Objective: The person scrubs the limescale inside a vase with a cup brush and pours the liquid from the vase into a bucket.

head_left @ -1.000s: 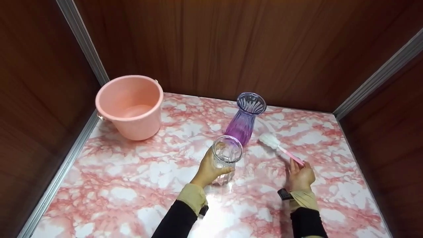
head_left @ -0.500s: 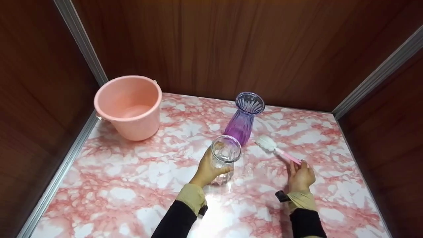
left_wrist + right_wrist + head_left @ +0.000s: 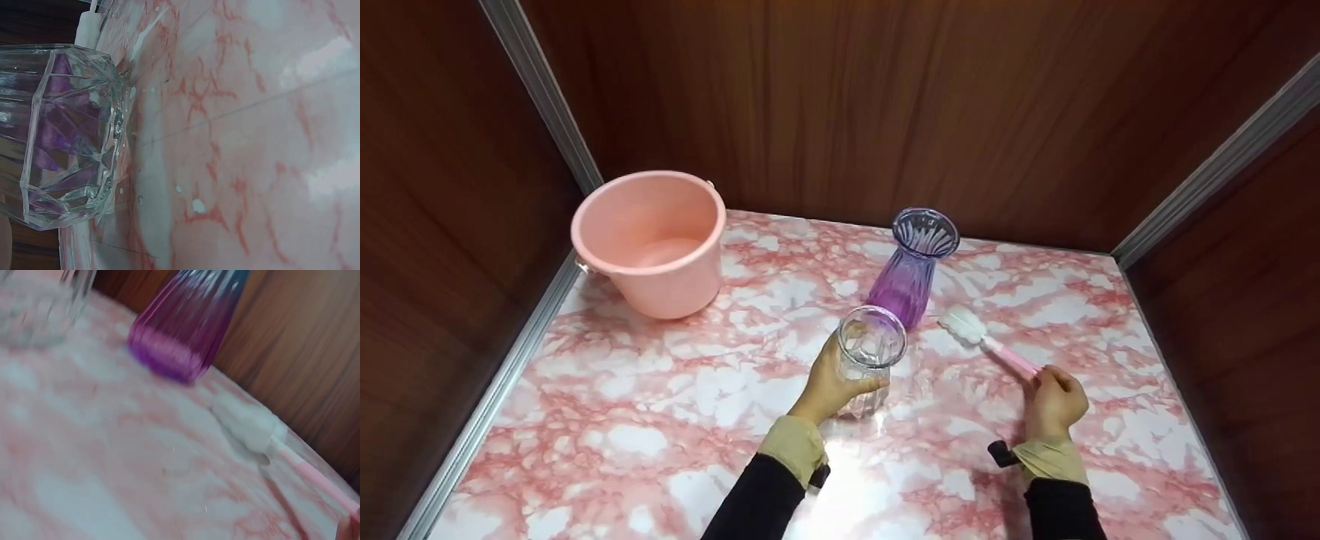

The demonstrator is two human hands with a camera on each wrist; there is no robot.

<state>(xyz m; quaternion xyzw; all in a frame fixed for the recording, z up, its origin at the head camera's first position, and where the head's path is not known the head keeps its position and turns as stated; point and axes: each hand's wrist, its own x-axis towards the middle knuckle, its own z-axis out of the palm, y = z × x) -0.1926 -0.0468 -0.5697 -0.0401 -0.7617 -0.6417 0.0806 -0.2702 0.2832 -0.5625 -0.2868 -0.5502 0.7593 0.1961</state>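
My left hand [image 3: 831, 384] grips a clear glass vase [image 3: 872, 341] around its side, upright at the middle of the table. Its faceted base [image 3: 73, 140] fills the left part of the left wrist view. At the right, my right hand [image 3: 1057, 397] pinches the end of the pink handle of a sponge brush [image 3: 1012, 355]. The brush's white sponge head [image 3: 244, 422] rests on or just above the tabletop. Behind the clear vase stands a purple-blue glass vase [image 3: 911, 281], with its lower front partly hidden. Only the fingertips of my right hand show in the right wrist view.
A pink bucket [image 3: 690, 281] stands at the back left of the pink-and-white marbled table [image 3: 660, 427]. Brown wood-grain panels [image 3: 810, 112] close in the back and both sides, with metal strips at the corners.
The brush head has come down and a little left. My right hand has shifted slightly right, to the handle's end. My left hand and the clear vase have stayed nearly in place.
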